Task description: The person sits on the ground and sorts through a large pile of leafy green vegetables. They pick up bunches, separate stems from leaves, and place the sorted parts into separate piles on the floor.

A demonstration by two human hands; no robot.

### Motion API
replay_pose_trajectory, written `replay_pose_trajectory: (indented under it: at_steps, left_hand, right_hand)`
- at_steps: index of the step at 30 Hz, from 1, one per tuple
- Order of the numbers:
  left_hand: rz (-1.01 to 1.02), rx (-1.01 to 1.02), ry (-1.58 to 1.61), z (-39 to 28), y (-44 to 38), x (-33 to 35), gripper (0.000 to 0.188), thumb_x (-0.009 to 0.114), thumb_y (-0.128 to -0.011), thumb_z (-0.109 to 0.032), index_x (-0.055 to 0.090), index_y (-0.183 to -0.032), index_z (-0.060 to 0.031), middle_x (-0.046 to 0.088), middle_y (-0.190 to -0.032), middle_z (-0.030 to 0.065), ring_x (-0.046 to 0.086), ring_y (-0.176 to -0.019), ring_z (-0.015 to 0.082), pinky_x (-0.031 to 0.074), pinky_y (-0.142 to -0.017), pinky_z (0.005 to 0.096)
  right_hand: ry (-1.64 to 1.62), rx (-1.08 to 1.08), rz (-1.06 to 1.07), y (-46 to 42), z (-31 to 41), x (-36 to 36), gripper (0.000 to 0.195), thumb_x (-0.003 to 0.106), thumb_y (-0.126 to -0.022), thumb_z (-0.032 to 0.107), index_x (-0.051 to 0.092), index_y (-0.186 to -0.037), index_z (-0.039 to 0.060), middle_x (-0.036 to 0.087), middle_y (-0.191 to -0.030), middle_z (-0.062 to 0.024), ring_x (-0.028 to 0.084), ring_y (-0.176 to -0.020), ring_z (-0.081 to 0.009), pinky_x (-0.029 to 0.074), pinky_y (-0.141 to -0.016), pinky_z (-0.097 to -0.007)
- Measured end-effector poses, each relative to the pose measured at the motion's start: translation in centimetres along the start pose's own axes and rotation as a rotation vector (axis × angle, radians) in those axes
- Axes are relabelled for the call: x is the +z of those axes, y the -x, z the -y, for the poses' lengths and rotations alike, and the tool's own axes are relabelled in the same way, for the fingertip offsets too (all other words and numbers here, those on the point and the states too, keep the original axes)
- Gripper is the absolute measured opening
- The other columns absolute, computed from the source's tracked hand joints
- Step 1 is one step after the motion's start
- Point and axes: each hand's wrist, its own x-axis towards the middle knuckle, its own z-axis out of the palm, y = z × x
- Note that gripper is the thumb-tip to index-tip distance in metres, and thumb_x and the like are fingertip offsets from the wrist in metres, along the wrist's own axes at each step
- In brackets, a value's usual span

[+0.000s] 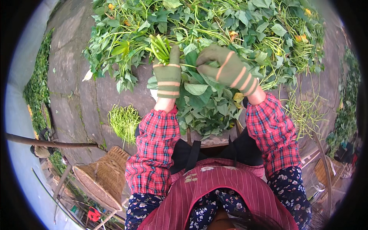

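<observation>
My left hand [169,74], in a green glove with pale orange stripes, grips a bundle of green leaf stalks [159,49], their cut ends fanned above the fingers. To its right, my right hand [227,67], gloved alike, has its thumb and fingertips closed at a thin stalk beside a broad green leaf [196,88]. Beyond both hands spreads a large heap of leafy vines [212,23] with long stems. Loose picked leaves [210,115] lie below the hands, before my lap.
A pile of trimmed stalks [124,122] lies on the stone paving [67,86] at left. Thin stems [306,112] are scattered at right. A woven basket [105,175] lies tilted at lower left, near a wooden pole [51,142]. Another basket [327,172] stands at lower right.
</observation>
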Motion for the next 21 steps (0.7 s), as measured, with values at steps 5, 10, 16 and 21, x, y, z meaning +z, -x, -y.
replay_pose_trajectory:
  at_steps: [5, 10, 16, 21]
  left_hand:
    - [0.005, -0.043, 0.001, 0.4, -0.1, -0.2, 0.017, 0.062, -0.082, -0.017, 0.059, -0.091, -0.0024, 0.061, -0.077, 0.0010, 0.054, -0.061, 0.0087, 0.043, -0.054, 0.0241]
    - [0.019, -0.118, 0.016, -0.8, 0.5, 0.3, 0.021, 0.062, -0.084, -0.018, 0.060, -0.096, -0.0010, 0.065, -0.083, 0.0057, 0.059, -0.063, 0.0113, 0.045, -0.054, 0.0249]
    - [0.013, -0.192, 0.118, -0.6, 0.8, 0.4, 0.019, 0.061, -0.084, -0.017, 0.060, -0.097, -0.0026, 0.064, -0.082, 0.0053, 0.060, -0.062, 0.0121, 0.045, -0.052, 0.0246]
    - [-0.004, -0.290, 0.141, -1.4, 1.0, 0.8, 0.021, 0.060, -0.084, -0.020, 0.058, -0.097, -0.0033, 0.064, -0.079, 0.0053, 0.057, -0.059, 0.0108, 0.042, -0.048, 0.0234]
  right_hand:
    - [0.239, 0.068, 0.029, 0.4, -0.3, 1.6, 0.017, 0.064, -0.072, 0.025, 0.065, -0.083, 0.0113, 0.059, -0.087, -0.0082, 0.059, -0.078, -0.0278, 0.048, -0.066, -0.0366]
    - [0.315, 0.050, -0.007, 0.7, -0.6, 3.0, 0.015, 0.066, -0.072, 0.022, 0.064, -0.082, 0.0102, 0.059, -0.084, -0.0078, 0.059, -0.076, -0.0266, 0.048, -0.064, -0.0357]
    - [0.419, 0.058, -0.094, 0.7, -0.5, 3.7, 0.013, 0.065, -0.072, 0.020, 0.063, -0.078, 0.0092, 0.059, -0.082, -0.0069, 0.059, -0.072, -0.0263, 0.047, -0.059, -0.0360]
    - [0.408, 0.021, -0.152, 0.4, -0.5, 3.7, 0.009, 0.062, -0.071, 0.013, 0.061, -0.077, 0.0067, 0.059, -0.082, -0.0088, 0.059, -0.071, -0.0278, 0.047, -0.060, -0.0363]
